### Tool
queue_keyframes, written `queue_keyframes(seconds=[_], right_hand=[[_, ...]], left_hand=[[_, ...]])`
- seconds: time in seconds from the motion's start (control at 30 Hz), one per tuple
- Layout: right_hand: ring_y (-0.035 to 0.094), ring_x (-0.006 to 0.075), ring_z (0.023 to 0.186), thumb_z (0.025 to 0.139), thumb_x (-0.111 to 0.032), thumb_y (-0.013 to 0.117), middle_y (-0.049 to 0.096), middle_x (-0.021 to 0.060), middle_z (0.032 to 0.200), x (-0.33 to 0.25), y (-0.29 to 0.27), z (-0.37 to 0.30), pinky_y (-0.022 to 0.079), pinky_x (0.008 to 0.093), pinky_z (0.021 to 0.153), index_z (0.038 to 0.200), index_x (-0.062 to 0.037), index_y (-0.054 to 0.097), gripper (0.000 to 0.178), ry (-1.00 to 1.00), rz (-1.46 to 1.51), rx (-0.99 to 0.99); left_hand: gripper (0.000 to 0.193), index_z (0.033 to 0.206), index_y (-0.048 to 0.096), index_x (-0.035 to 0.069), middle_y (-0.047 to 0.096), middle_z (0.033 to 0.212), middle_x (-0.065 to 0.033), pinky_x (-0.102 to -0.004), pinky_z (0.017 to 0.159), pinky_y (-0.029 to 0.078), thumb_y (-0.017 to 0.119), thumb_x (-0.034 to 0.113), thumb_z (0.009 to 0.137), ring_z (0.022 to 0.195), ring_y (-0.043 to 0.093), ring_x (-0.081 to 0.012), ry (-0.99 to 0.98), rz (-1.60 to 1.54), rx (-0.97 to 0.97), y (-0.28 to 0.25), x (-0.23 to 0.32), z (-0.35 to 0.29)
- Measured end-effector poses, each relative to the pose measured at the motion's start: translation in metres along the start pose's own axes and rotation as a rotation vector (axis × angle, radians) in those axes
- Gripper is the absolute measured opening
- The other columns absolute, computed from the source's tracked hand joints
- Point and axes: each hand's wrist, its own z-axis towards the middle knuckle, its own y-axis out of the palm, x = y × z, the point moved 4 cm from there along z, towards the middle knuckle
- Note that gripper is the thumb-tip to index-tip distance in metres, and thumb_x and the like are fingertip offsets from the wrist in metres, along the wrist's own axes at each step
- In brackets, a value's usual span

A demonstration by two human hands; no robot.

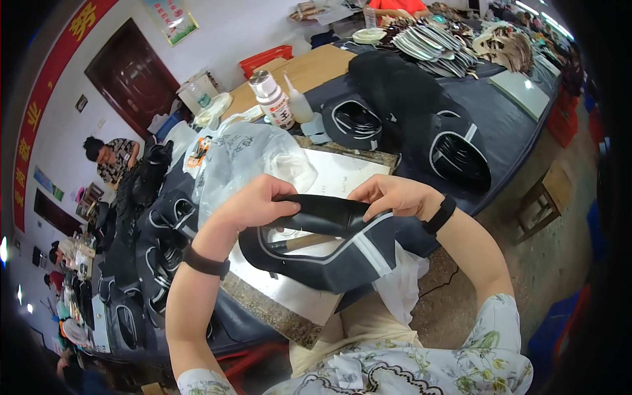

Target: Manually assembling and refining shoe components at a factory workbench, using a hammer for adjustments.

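Between my two hands hangs a black shoe upper [316,266] with silver piping along its opening and a pale stripe on its right side. My left hand [260,203] pinches the left end of its smooth, glossy black edge strip [322,214]. With thumb and fingers, my right hand [394,196] grips the strip's right end. Through the opening shows part of a wooden handle [309,241] with a dark end; its kind is hidden. Beneath lies a white board [263,280] on a speckled stone slab [263,304].
Beyond my hands lie a clear plastic bag [247,161], a white bottle with a silver cap [271,99] and a squeeze bottle [299,105]. Stacked black uppers [457,158] stand on the dark-covered table at right, more [161,263] at left. A wooden stool [543,201] stands right. Other people work farther off.
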Motion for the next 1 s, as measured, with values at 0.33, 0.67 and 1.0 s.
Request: queue_keyframes(seconds=[0.33, 0.67, 1.0], right_hand=[[0.065, 0.0092, 0.079, 0.086, -0.002, 0.061, 0.069, 0.0086, 0.098, 0.018, -0.037, -0.007, 0.051, 0.0189, 0.067, 0.117, 0.0088, 0.061, 0.033, -0.078, 0.178, 0.05], [0.059, 0.0429, 0.072, 0.088, -0.011, 0.057, 0.059, 0.0244, 0.075, -0.099, -0.089, -0.031, 0.047, 0.0423, 0.061, 0.086, 0.0026, 0.061, 0.014, -0.689, -1.126, 1.405], [0.046, 0.0069, 0.049, 0.091, -0.015, 0.055, 0.049, -0.0032, 0.058, -0.122, -0.122, -0.013, 0.038, 0.0256, 0.045, 0.073, 0.0, 0.062, 0.025, -0.577, -0.355, 1.31]], left_hand=[[0.013, 0.088, 0.067, -0.003, 0.063, 0.069, -0.0032, -0.024, 0.053, 0.05, 0.064, 0.009, 0.084, 0.059, 0.06, -0.0096, -0.213, -0.217, -0.159, 0.01, 0.005, 0.064], [0.044, 0.118, 0.057, 0.005, 0.067, 0.097, -0.0062, -0.0309, 0.078, 0.051, 0.073, 0.017, 0.079, 0.093, 0.064, -0.0138, -0.133, -0.285, 0.042, 0.013, -0.052, 0.165], [0.057, 0.139, 0.041, 0.008, 0.059, 0.123, -0.0081, -0.0329, 0.076, 0.053, 0.053, 0.042, 0.096, 0.107, 0.061, -0.0222, 0.163, -0.912, -0.2, 0.039, -0.046, 0.229]])
